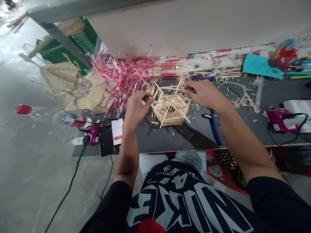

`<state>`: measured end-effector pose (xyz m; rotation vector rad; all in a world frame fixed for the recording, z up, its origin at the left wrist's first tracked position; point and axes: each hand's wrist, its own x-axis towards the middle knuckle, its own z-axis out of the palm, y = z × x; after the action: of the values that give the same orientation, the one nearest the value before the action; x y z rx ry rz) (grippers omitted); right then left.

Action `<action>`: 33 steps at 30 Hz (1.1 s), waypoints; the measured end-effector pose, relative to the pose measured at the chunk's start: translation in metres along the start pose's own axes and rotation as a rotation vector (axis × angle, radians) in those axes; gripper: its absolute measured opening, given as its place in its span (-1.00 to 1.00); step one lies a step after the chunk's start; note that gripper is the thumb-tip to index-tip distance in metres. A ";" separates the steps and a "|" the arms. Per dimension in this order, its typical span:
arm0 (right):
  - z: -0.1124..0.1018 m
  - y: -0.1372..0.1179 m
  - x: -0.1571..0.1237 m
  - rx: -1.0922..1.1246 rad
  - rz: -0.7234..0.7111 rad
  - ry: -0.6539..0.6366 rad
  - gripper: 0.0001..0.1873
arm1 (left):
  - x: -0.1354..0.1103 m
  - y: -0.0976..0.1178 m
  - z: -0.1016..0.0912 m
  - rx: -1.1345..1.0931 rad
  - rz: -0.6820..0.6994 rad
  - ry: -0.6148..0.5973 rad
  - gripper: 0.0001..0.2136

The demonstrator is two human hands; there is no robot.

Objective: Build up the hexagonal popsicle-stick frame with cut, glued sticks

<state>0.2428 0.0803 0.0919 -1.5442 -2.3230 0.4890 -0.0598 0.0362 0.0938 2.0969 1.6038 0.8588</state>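
Note:
A hexagonal frame of stacked thin wooden sticks (167,122) sits on the dark tabletop, with several longer sticks lying crosswise over its top. At its left corner, the thumb and forefinger of my left hand (139,106) are pinched together on the end of a wooden stick. My right hand (202,93) reaches to the far right corner, its fingertips closed at the end of another thin stick (173,88). The fingers partly hide both stick ends. Blue-handled cutters (215,127) lie on the table below my right wrist.
Red-and-clear plastic wrappers (128,69) pile up behind the frame. A larger stick structure (89,94) stands at left, near a plastic bottle (60,117), a purple power adapter (93,134) and phones (117,131). Stick scraps and a turquoise paper (261,66) lie at right.

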 end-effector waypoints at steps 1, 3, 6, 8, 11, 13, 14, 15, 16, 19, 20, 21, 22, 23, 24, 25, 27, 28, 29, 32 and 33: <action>-0.001 0.002 0.001 -0.011 -0.011 0.010 -0.80 | 0.011 0.000 -0.001 0.012 0.056 -0.021 -0.90; -0.002 0.005 0.002 -0.050 -0.028 0.026 -0.82 | 0.032 -0.001 -0.001 0.034 0.127 -0.039 -0.89; -0.002 0.008 0.004 -0.089 -0.010 0.032 -0.79 | 0.057 0.000 0.002 0.068 0.188 -0.080 -0.84; -0.001 0.009 0.005 -0.093 0.007 0.028 -0.78 | 0.069 0.002 0.005 0.083 0.215 -0.135 -0.83; -0.001 0.009 0.007 -0.062 0.022 0.007 -0.79 | 0.080 0.005 0.010 0.112 0.233 -0.226 -0.83; -0.002 0.008 0.009 -0.026 0.037 -0.008 -0.80 | 0.084 0.006 0.013 0.121 0.243 -0.263 -0.82; -0.003 0.008 0.010 -0.007 0.046 -0.015 -0.81 | 0.086 0.005 0.015 0.119 0.252 -0.276 -0.82; -0.003 0.007 0.010 0.015 0.058 -0.021 -0.82 | 0.087 0.004 0.016 0.114 0.262 -0.286 -0.81; -0.003 0.007 0.010 0.042 0.073 -0.024 -0.82 | 0.089 0.003 0.017 0.107 0.272 -0.292 -0.81; -0.003 0.006 0.008 0.145 0.132 -0.022 -0.82 | 0.090 -0.003 0.017 0.091 0.273 -0.290 -0.81; -0.003 0.006 0.007 0.172 0.143 -0.017 -0.84 | 0.090 -0.004 0.017 0.087 0.269 -0.287 -0.81; -0.003 0.007 0.006 0.186 0.144 -0.011 -0.86 | 0.090 -0.006 0.017 0.083 0.265 -0.286 -0.80; -0.003 0.008 0.005 0.190 0.137 -0.002 -0.88 | 0.090 -0.007 0.017 0.077 0.266 -0.286 -0.80; -0.003 0.009 0.004 0.187 0.127 0.007 -0.90 | 0.089 -0.009 0.017 0.071 0.270 -0.284 -0.80; -0.003 0.010 0.004 0.183 0.113 0.014 -0.90 | 0.089 -0.010 0.018 0.065 0.277 -0.281 -0.79; -0.004 0.011 0.004 0.182 0.101 0.021 -0.90 | 0.089 -0.012 0.020 0.057 0.285 -0.281 -0.78; -0.004 0.013 0.004 0.198 0.085 0.019 -0.89 | 0.090 -0.015 0.023 0.044 0.309 -0.297 -0.76; -0.005 0.014 0.005 0.213 0.082 0.015 -0.88 | 0.091 -0.017 0.025 0.039 0.320 -0.311 -0.74; -0.004 0.015 0.005 0.232 0.083 0.011 -0.87 | 0.092 -0.019 0.026 0.035 0.328 -0.325 -0.73; -0.003 0.016 0.005 0.294 0.104 0.005 -0.86 | 0.096 -0.023 0.028 0.030 0.341 -0.343 -0.72; -0.003 0.016 0.005 0.305 0.110 0.007 -0.85 | 0.096 -0.024 0.028 0.031 0.342 -0.343 -0.72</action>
<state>0.2552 0.0909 0.0877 -1.5236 -2.0496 0.8215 -0.0425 0.1373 0.0813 2.4236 1.1105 0.5316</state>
